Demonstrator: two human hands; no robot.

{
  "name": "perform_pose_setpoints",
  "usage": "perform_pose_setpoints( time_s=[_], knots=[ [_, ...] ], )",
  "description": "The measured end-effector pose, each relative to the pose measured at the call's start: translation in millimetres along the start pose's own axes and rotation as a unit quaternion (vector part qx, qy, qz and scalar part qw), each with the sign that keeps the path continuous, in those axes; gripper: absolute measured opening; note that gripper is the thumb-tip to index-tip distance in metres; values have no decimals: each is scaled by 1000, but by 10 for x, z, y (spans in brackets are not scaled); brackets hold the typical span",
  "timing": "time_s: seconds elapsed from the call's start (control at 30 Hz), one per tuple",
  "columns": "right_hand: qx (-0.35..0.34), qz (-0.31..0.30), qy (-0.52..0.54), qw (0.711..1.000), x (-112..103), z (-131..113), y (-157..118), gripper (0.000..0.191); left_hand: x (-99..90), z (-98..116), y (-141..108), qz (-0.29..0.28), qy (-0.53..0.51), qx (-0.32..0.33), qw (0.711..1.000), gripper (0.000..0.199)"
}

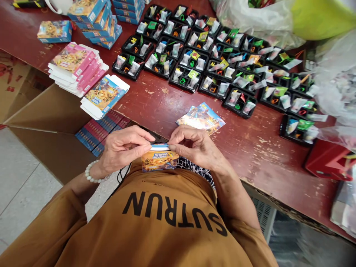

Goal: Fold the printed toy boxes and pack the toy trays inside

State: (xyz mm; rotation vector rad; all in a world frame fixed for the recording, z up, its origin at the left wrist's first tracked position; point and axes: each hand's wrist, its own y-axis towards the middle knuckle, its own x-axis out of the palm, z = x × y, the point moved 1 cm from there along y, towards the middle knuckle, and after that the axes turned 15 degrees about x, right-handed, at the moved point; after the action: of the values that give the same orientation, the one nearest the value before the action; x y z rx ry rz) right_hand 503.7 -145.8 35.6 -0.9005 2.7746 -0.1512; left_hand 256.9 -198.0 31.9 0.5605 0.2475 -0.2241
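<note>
Close to my body, at the table's edge, I hold a small printed cardboard box [160, 161] upright between both hands. Its picture side is orange and yellow, and a blue and white flap shows along its top. My left hand [125, 146] pinches the flap's left end, thumb in front. At the other end my right hand [194, 144] pinches the flap between thumb and fingers. What lies inside the box is hidden. Just beyond my right hand are printed leaflets [204, 118] on the table.
Many black compartment trays [185, 78] with small toys and sachets cover the back of the red table [155, 102]. Flattened pink boxes [73, 66], a flat blue box [105, 94] and stacked filled-out boxes [94, 22] are at left. Below stands a carton [50, 111]; a red bin [328, 159] is right.
</note>
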Motion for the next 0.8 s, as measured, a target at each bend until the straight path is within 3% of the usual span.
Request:
perform_pose_setpoints(
  time_s=[0.23, 0.3, 0.37, 0.47, 0.53, 0.6, 0.7, 0.8],
  knots=[
    [-123, 75, -113, 983, 146, 185, -239, 14, 80, -11, -284, 11, 184, 165, 969, 22],
    [-140, 118, -141, 973, 235, 203, -313, 14, 131, -2, -389, 32, 199, 173, 964, 24],
    [-150, 148, -159, 965, 291, 188, -356, 17, 150, 9, -444, 51, 164, 118, 978, 19],
    [-165, 155, -172, 959, 298, 142, -361, 21, 111, 41, -411, 75, 57, -38, 995, 22],
    [-176, 148, -172, 958, 277, 123, -352, 23, 64, 87, -351, 64, -6, -138, 988, 30],
    [-181, 144, -171, 958, 266, 114, -358, 24, 24, 149, -297, 22, -38, -199, 979, 30],
    [-176, 145, -168, 959, 284, 98, -401, 25, -2, 220, -263, -19, -43, -216, 975, 24],
    [-163, 148, -158, 963, 306, 71, -445, 26, 14, 234, -265, -7, -37, -165, 986, 16]
  ],
)
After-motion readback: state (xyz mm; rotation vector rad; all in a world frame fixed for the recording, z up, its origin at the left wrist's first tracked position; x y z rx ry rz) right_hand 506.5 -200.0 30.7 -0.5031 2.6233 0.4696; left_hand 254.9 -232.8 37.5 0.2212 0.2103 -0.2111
